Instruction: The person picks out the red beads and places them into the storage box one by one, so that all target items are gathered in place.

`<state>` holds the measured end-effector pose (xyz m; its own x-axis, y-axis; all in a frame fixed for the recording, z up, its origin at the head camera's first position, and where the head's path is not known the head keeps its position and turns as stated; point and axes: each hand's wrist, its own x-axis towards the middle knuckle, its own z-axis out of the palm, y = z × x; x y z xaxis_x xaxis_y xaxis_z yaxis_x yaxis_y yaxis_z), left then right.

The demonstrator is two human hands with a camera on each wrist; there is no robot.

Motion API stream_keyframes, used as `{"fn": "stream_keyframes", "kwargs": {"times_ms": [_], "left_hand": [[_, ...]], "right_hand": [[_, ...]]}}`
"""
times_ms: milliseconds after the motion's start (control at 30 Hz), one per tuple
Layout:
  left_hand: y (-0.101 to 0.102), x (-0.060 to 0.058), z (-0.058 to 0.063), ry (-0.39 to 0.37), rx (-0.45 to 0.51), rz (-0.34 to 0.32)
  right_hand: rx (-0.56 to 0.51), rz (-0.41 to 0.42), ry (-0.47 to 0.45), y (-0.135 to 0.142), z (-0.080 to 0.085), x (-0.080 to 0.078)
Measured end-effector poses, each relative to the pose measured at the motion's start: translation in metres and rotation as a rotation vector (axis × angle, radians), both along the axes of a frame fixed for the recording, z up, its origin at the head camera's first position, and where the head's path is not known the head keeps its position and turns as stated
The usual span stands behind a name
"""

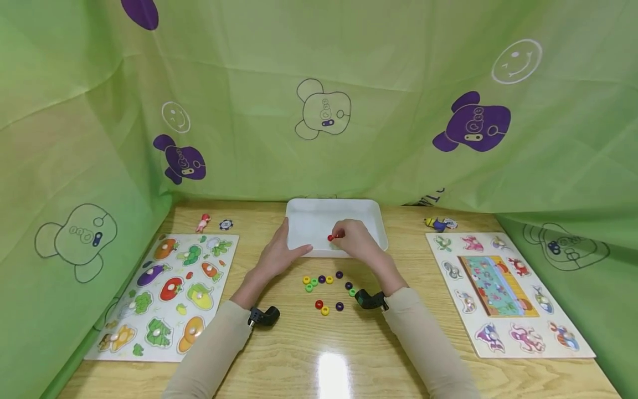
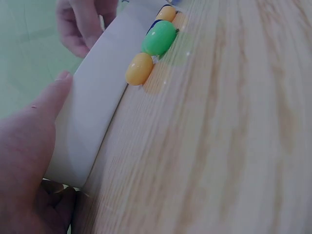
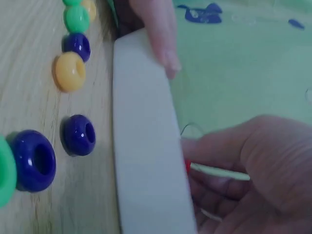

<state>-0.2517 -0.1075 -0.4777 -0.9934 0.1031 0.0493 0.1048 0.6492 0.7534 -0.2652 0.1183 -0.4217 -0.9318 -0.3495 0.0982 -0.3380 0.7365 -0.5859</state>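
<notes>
A white rectangular tray (image 1: 299, 209) stands at the back of the table. My left hand (image 1: 276, 256) holds its near left corner, the thumb on the front rim and the other fingers around the left side. Over the tray's front part, my right hand (image 1: 356, 239) pinches a small red bead (image 1: 330, 238) between thumb and fingers. In the right wrist view that red bead (image 3: 187, 166) is mostly hidden by the fingers and the tray wall. In front of the tray lie several loose ring-shaped beads, among them a yellow bead (image 1: 325, 311), a purple bead (image 1: 340, 306) and another red bead (image 1: 319, 304).
At the left lies a vegetable puzzle board (image 1: 226, 266), with a pink figurine (image 1: 202, 223) and a round chip (image 1: 226, 224) behind it. On the right, a sea-animal puzzle board (image 1: 498, 343) carries a picture panel (image 1: 498, 285). A blue-and-yellow figurine (image 1: 438, 224) stands behind. Green cloth surrounds the table.
</notes>
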Motion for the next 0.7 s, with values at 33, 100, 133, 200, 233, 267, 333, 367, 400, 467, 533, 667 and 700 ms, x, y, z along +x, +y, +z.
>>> {"fn": "stream_keyframes", "kwargs": {"times_ms": [33,100,133,200,233,267,333,367,400,467,533,667,700], "left_hand": [[0.000,0.000,0.001,-0.001,-0.003,0.003],[0.001,0.000,0.002,-0.006,-0.006,0.008],[0.002,0.000,0.002,-0.010,-0.008,0.008],[0.002,0.000,0.002,-0.019,-0.013,0.011],[0.002,0.000,0.002,-0.023,-0.017,0.011],[0.002,0.000,0.002,-0.023,-0.015,0.010],[0.002,0.000,0.002,-0.021,-0.019,0.006],[0.001,0.000,0.002,-0.019,-0.018,0.006],[0.001,0.000,0.002,-0.017,-0.019,0.009],[0.001,0.000,0.002,-0.013,-0.018,0.011],[0.000,0.000,0.002,-0.011,-0.023,0.014],[0.000,0.000,0.001,-0.014,-0.021,0.012],[0.000,0.000,0.001,-0.015,-0.022,0.012]], "right_hand": [[0.006,-0.020,-0.011,0.001,-0.003,-0.003],[0.025,-0.060,-0.043,0.004,-0.009,-0.009],[0.036,-0.074,-0.065,0.005,-0.011,-0.011],[0.051,-0.090,-0.101,0.008,-0.016,-0.014],[0.055,-0.096,-0.112,0.009,-0.017,-0.016],[0.056,-0.102,-0.117,0.009,-0.018,-0.017],[0.052,-0.103,-0.110,0.009,-0.020,-0.018],[0.043,-0.101,-0.102,0.009,-0.021,-0.019],[0.031,-0.100,-0.095,0.008,-0.022,-0.020],[0.011,-0.088,-0.079,0.007,-0.022,-0.021],[-0.011,-0.075,-0.074,0.006,-0.022,-0.021],[-0.027,-0.054,-0.072,0.005,-0.020,-0.019],[-0.029,-0.049,-0.070,0.006,-0.019,-0.018]]}}
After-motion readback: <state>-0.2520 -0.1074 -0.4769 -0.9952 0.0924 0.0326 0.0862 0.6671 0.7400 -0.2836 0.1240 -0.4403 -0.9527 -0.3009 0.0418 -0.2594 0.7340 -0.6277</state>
